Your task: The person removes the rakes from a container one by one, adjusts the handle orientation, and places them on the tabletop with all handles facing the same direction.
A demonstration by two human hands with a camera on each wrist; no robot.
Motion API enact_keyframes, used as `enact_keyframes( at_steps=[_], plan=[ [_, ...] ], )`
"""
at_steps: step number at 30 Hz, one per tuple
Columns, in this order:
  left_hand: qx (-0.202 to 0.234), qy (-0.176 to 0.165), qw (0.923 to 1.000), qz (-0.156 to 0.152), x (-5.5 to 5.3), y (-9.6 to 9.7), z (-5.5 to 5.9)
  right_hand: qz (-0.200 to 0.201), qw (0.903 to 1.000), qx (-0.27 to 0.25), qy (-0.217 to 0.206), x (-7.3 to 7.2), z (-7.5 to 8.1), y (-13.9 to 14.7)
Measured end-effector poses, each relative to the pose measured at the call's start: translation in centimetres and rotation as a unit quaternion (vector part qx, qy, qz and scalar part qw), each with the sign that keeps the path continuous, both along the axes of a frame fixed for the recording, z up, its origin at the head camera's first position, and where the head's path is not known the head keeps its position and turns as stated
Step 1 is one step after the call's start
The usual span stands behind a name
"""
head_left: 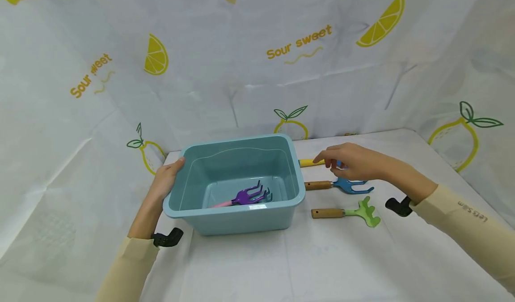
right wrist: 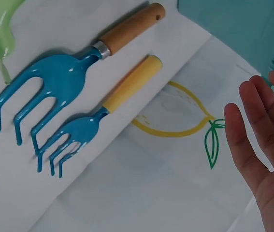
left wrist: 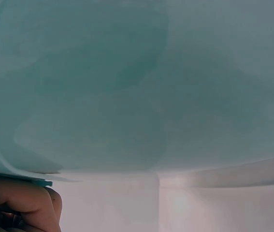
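My left hand (head_left: 162,183) grips the left rim of a blue-green plastic basin (head_left: 241,223), thumb over the edge. In the left wrist view its curled fingers (left wrist: 28,198) lie under the rim. Inside the basin lie a purple hand fork (head_left: 244,197) with a pink handle and, partly hidden, a blue fork's tines (head_left: 268,196). My right hand (head_left: 354,161) hovers over a small blue hand fork with a yellow handle (right wrist: 134,83), fingers loosely bent and holding nothing. Beside that lies a larger blue hand fork (right wrist: 62,75) with a wooden handle.
A green hand rake (head_left: 365,212) with a wooden handle lies nearest me, right of the basin. The white-covered table (head_left: 322,261) meets a white cloth backdrop (head_left: 201,105) with lemon prints, close behind the basin and the tools.
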State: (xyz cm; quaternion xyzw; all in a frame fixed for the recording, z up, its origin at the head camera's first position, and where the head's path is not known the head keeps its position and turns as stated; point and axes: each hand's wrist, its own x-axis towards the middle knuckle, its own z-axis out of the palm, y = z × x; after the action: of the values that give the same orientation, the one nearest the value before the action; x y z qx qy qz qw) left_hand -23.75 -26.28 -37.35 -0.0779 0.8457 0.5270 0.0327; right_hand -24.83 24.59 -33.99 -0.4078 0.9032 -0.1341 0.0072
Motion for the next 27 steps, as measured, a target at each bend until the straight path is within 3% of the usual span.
enact_keyframes(
  at_steps=[15,27],
  plan=[
    [0.016,-0.004,0.9999,-0.002,0.2,0.0,0.0,0.016,0.9996,-0.006,0.024,-0.6,4.0,-4.3],
    [0.008,-0.003,0.9999,0.011,0.0,0.1,0.1,0.086,0.9954,-0.019,0.038,-1.9,6.5,-10.0]
  ],
)
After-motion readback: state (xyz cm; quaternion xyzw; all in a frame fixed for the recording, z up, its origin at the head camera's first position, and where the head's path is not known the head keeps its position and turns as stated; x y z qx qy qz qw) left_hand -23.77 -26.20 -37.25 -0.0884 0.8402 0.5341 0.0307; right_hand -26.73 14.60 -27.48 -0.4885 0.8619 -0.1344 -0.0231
